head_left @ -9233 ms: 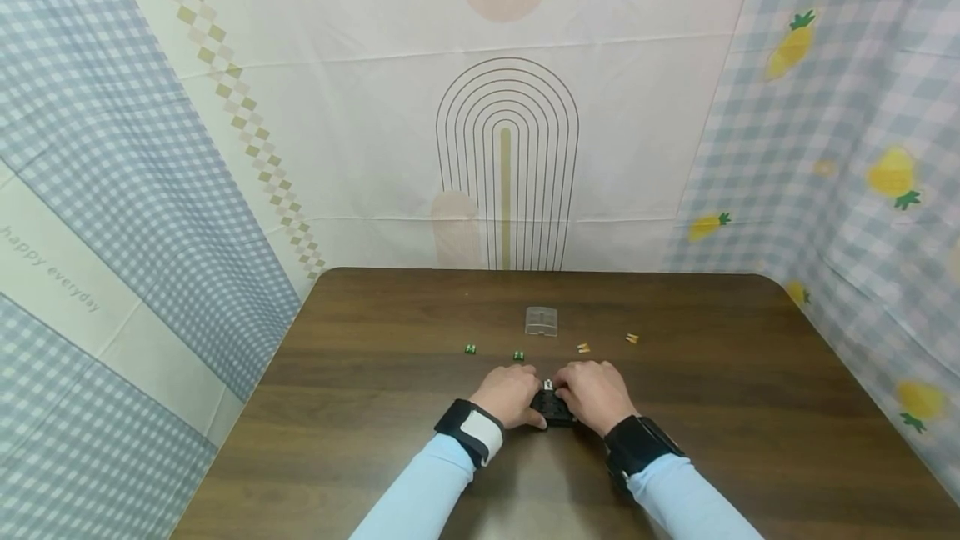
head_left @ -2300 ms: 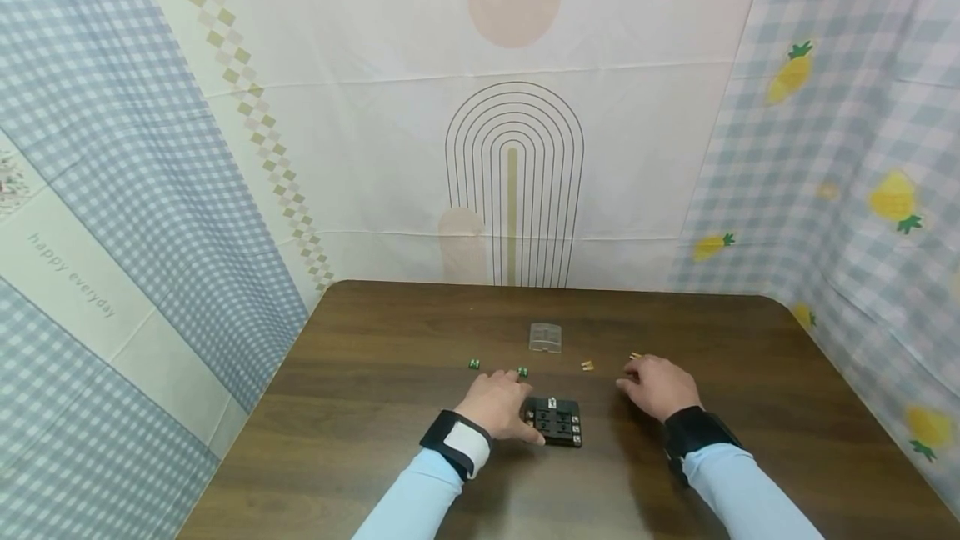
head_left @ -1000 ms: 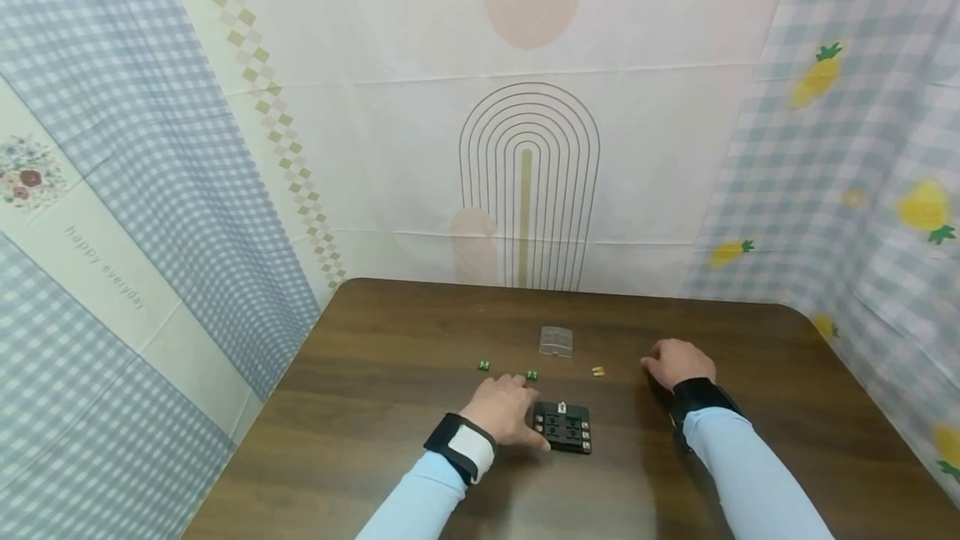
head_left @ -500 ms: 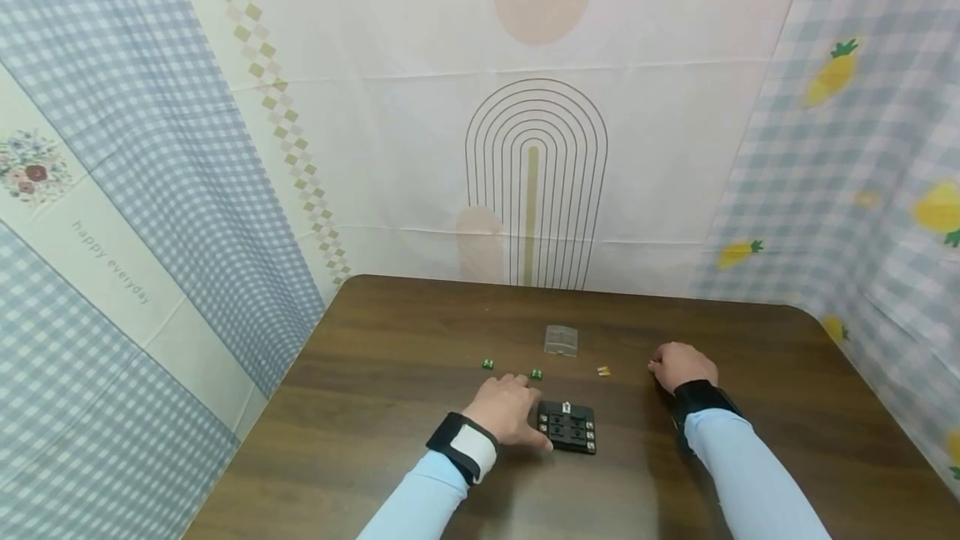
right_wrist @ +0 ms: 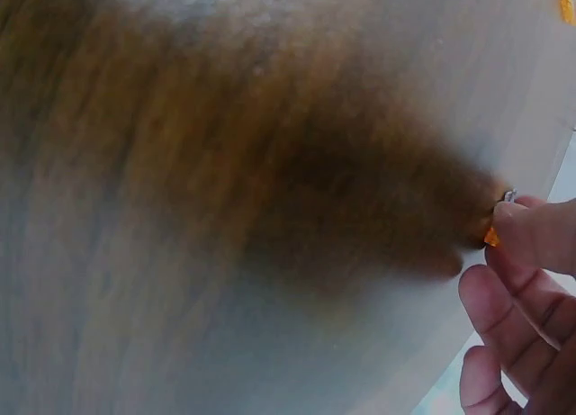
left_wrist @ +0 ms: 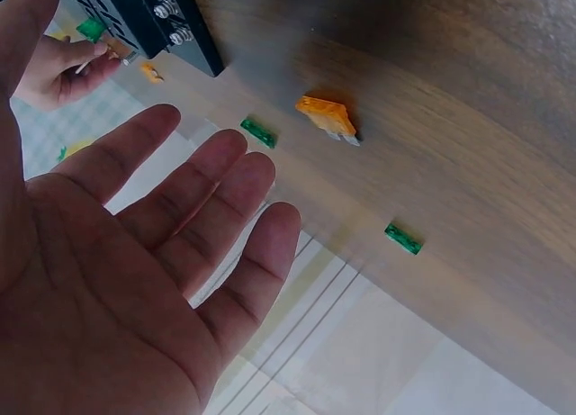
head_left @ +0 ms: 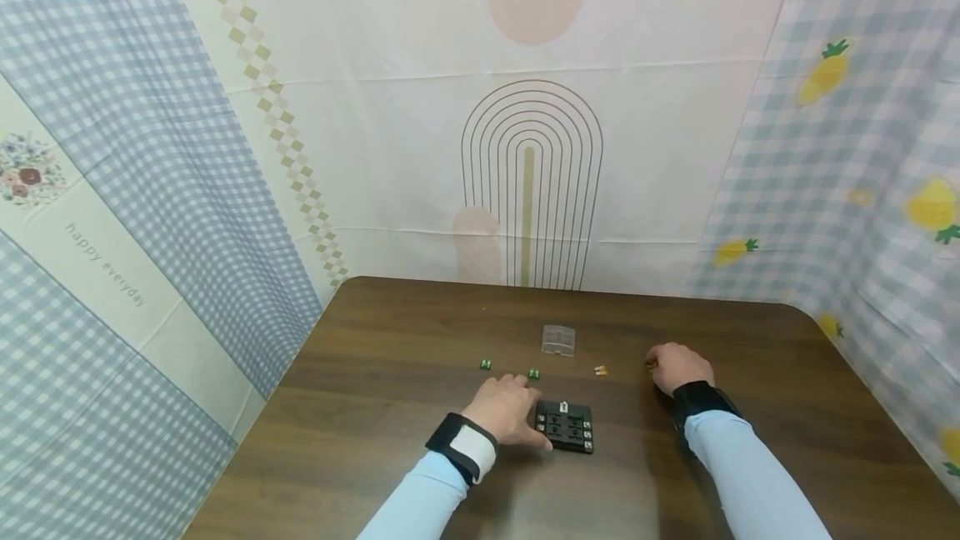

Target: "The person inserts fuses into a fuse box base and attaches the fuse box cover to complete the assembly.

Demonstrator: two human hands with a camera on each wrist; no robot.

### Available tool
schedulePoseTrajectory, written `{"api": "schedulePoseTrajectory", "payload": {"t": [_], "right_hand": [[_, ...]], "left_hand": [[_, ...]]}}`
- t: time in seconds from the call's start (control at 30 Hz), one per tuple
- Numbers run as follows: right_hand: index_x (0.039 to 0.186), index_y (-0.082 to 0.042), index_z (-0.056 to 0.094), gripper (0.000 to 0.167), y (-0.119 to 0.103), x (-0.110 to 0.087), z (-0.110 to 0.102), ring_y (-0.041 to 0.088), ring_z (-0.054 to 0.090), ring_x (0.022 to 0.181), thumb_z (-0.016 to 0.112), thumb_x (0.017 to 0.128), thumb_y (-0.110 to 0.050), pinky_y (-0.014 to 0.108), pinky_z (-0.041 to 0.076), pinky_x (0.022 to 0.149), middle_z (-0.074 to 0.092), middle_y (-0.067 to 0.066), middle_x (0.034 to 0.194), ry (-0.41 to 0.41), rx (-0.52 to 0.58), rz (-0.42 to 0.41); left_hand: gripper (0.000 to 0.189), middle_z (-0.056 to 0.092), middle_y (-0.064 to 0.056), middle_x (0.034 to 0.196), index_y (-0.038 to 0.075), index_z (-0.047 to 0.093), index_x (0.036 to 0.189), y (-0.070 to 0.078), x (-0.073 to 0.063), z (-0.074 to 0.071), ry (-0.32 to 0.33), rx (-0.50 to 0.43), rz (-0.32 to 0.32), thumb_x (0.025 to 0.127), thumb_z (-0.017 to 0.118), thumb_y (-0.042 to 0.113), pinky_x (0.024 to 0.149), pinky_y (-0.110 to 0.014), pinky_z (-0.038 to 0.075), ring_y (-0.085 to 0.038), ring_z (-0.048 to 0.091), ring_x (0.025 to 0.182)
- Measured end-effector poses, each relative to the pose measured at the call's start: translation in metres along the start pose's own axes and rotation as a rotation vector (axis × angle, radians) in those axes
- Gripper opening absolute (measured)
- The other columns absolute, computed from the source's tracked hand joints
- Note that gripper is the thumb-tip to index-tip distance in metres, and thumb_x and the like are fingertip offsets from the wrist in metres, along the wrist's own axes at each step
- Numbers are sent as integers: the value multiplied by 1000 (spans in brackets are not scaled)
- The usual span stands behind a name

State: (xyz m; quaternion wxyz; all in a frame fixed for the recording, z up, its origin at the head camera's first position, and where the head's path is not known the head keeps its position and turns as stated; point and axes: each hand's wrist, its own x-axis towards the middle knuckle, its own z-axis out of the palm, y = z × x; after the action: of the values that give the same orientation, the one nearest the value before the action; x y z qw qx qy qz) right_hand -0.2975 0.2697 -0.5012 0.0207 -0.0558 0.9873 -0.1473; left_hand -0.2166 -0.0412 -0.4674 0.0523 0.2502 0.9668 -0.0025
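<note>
A black fuse box (head_left: 565, 426) lies on the table just right of my left hand (head_left: 504, 412). That hand's fingers are relaxed and hold nothing, the thumb close to the box's left side; whether it touches cannot be told. Out to the right, my right hand (head_left: 680, 369) pinches an orange blade fuse (right_wrist: 491, 237) between thumb and finger, its metal prong showing. Near my left fingers lies another orange fuse (left_wrist: 328, 116), hidden in the head view. Two green fuses (head_left: 485, 364) and a further orange fuse (head_left: 601, 371) lie beyond the box.
A clear plastic cover (head_left: 558, 340) lies behind the fuses. The brown wooden table (head_left: 405, 323) ends at a patterned cloth (head_left: 397, 148) hung behind it, with checked cloth at both sides.
Both hands were at the fuse box earlier. My right hand has since moved right and picked up the far orange fuse. In the last second, the hands have barely moved.
</note>
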Motion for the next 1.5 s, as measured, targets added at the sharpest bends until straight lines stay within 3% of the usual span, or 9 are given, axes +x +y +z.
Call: {"api": "schedulePoseTrajectory", "payload": {"t": [0.2,0.4,0.63,0.97,1.5], "right_hand": [[104,0,73,20,-1,-1,-2,37,63,89,63,86,3,58,51,80,69,22,101,-16,-9,-7],[104,3,72,20,-2,-3,-5,42,64,95,64,89,-8,59,51,80,68,24,104,-7,-45,17],[100,5,71,26,-2,-7,-2,38,64,85,69,92,-20,59,52,77,69,23,96,-3,-75,38],[96,2,74,14,-9,-13,-7,39,66,88,68,90,-9,57,53,73,70,22,97,36,-100,-13],[96,2,73,12,-6,-8,-3,39,65,88,68,90,-7,55,53,75,68,21,95,38,-104,-23]], "left_hand": [[73,65,0,116,20,67,125,2,-1,-2,-3,-4,5,70,77,68,89,-37,49,-17,58,105],[73,64,0,118,20,67,126,3,-1,-4,-8,-13,5,71,77,68,91,-38,48,-18,58,107],[73,64,0,117,20,68,125,4,-2,-6,-14,-19,6,71,77,67,90,-37,48,-18,58,106],[72,64,1,116,21,68,125,5,-4,-8,-17,-21,4,71,77,68,90,-37,48,-17,58,105],[71,64,1,113,21,69,124,4,-3,-6,-13,-24,7,71,77,67,88,-36,48,-16,57,102]]}}
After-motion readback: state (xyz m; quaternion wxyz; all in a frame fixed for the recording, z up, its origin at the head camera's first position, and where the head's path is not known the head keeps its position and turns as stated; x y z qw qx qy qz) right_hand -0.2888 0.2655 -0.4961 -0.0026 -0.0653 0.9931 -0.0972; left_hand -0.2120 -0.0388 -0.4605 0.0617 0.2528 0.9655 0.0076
